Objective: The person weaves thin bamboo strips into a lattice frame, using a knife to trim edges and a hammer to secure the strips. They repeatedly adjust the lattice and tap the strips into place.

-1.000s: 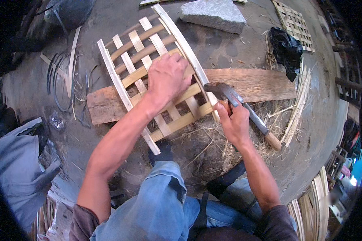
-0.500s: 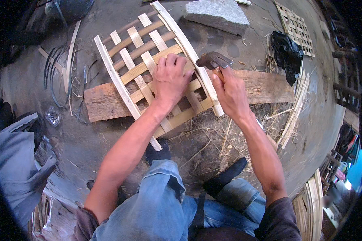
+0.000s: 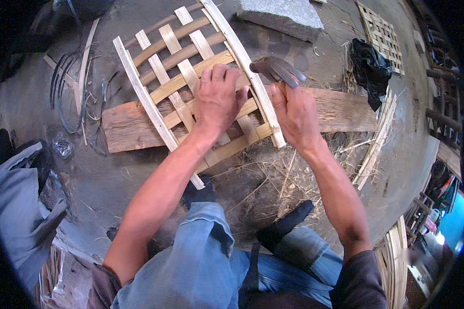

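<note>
A woven panel of pale bamboo slats [image 3: 215, 55] with a wooden rail along each side lies tilted in front of me. My left hand [image 3: 217, 103] is closed on its lattice beside the right rail [image 3: 242, 57], fingers curled over the slats; their tips are partly hidden. In my right hand [image 3: 300, 117] is a claw hammer [image 3: 274, 70], gripped by its handle close under the head. The hammer's striking face is at the outer edge of the right rail, and whether they touch is hard to tell. Under the panel runs a rough wooden plank [image 3: 340, 110].
A grey stone block [image 3: 281, 18] lies beyond the panel. Far right are another woven panel [image 3: 381, 37], a black plastic bag [image 3: 368, 69] and a bundle of thin strips [image 3: 376, 147]. Loose strips [image 3: 86, 67] and dark bands lie left. Shavings [image 3: 294, 177] litter the floor near my feet.
The hammer head has turned slightly and sits a little higher beside the rail. The view has shifted a bit, while my left hand keeps its place on the panel.
</note>
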The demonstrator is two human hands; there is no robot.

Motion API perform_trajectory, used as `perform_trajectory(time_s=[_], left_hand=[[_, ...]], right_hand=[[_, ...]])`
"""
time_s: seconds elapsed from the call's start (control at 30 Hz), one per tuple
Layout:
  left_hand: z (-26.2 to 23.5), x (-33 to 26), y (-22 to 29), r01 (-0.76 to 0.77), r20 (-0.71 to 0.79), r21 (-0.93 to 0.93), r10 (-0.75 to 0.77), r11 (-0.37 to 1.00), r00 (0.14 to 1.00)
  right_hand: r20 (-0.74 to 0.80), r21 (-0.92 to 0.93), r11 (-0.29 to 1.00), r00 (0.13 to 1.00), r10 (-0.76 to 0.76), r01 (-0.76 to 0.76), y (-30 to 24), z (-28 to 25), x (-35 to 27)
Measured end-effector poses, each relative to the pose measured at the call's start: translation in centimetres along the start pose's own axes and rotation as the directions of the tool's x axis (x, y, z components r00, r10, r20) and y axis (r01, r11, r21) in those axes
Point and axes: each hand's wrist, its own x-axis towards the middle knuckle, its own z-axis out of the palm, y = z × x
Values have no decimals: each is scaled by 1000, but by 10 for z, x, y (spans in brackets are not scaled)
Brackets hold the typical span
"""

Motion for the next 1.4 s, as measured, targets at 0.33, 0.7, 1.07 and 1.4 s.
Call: perform_trajectory(time_s=[0.33,0.7,1.07,1.4], left_hand=[[1,-2,-2,-3,6,28,3,1000,1000],[-1,-1,-2,-19,-4,-3,19,1000,1000],[3,0,-4,-25,-10,15,26,1000,1000],[2,-3,-2,-4,6,6,4,1000,1000]], right_hand=[[122,-37,991,984,129,-125,-4,1,-6],[48,9,992,991,124,-124,-22,-4,1],[107,-72,982,977,183,-176,-19,9,8],[105,-60,987,982,158,-152,-16,7,1]])
